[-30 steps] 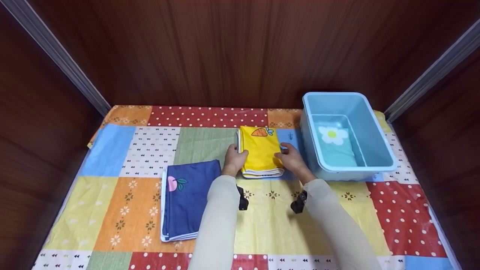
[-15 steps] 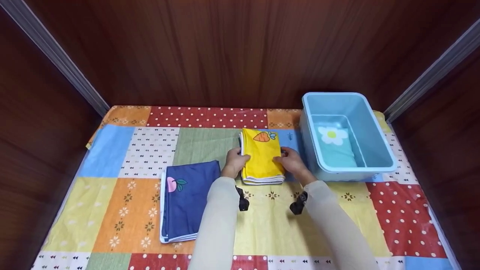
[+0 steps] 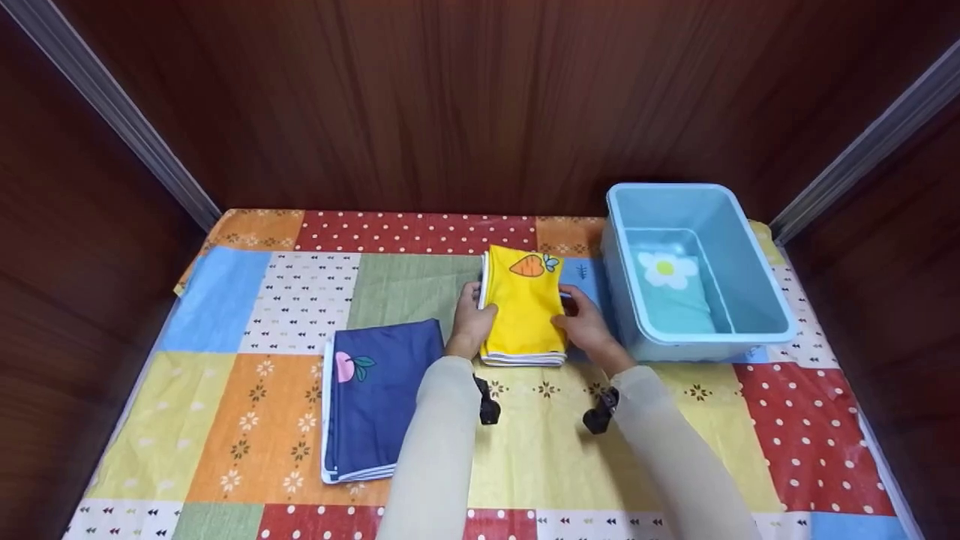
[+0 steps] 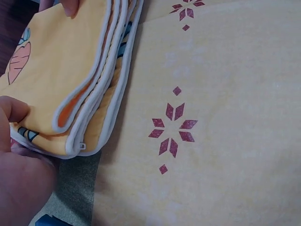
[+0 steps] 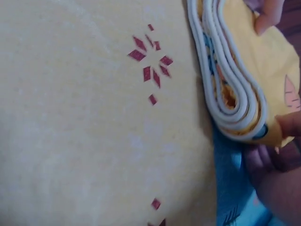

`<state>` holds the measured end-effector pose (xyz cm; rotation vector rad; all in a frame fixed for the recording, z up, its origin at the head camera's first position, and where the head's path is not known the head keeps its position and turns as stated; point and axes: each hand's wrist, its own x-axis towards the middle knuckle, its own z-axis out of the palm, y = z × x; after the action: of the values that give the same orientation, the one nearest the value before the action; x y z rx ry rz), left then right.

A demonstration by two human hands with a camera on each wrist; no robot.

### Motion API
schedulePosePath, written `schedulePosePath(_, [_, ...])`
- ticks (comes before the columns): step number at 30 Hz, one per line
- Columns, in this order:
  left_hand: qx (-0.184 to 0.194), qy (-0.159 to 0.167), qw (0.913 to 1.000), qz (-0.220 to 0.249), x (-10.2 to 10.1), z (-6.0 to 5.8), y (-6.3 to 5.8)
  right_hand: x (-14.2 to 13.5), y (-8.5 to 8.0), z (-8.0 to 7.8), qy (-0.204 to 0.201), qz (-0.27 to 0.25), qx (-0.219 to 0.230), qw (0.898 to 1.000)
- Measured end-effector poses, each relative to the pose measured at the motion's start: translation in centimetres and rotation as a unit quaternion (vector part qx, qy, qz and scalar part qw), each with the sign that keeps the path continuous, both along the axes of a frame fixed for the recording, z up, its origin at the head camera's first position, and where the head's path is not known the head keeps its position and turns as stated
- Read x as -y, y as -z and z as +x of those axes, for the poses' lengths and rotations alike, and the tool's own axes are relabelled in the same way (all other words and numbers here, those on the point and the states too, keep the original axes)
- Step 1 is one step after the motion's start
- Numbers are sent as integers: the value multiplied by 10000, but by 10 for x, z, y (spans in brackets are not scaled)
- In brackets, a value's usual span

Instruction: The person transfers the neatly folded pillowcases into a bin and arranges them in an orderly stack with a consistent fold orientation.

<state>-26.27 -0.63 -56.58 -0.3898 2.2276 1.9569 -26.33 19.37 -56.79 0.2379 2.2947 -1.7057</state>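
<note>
A folded yellow cloth (image 3: pixel 525 315) with white edging and a printed carrot lies near the middle of the table in the head view. Its layered folds face me. On its left edge, my left hand (image 3: pixel 471 322) pinches it, thumb on top and fingers underneath. My right hand (image 3: pixel 589 324) grips the opposite edge the same way. Both wrist views show the stacked folds of the yellow cloth (image 4: pixel 61 56) between thumb and fingers; in the right wrist view, the right hand (image 5: pixel 277 174) is partly cut off by the frame.
A folded navy cloth (image 3: pixel 382 397) with a pink fruit print lies left, close to my left forearm. To the right stands a light blue bin (image 3: pixel 750 337) holding a teal cloth (image 3: pixel 679 300) with a white flower. Brown panels (image 3: pixel 480 105) border the patchwork-covered table.
The yellow cloth first came slightly towards me and right, then shifted back a little. Both hands have kept hold of its sides. The navy cloth and the bin stay in place.
</note>
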Motion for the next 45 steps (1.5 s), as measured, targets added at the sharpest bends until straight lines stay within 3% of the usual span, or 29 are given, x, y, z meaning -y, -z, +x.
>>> schedulePosePath(10, [-270,-52,9987,430,-9,-4,1,-2,4,6,-308,-724,-245,9966])
schedulePosePath(16, [-170,126,9996,203,-9,-2,2,3,8,6,-378,-882,-430,9945])
schedulePosePath(20, [-198,288,9994,-88,-8,-1,4,7,11,5,-472,-732,-621,9943])
schedulePosePath(26, [-330,638,9966,-412,-8,-1,7,8,14,6,-647,-197,-569,9961])
schedulePosePath(40, [-465,1019,9917,-636,-8,0,10,5,17,7,-732,-64,-364,9966])
schedulePosePath(45, [-381,1093,9916,-584,-6,3,7,5,21,8,-776,-172,-522,9955])
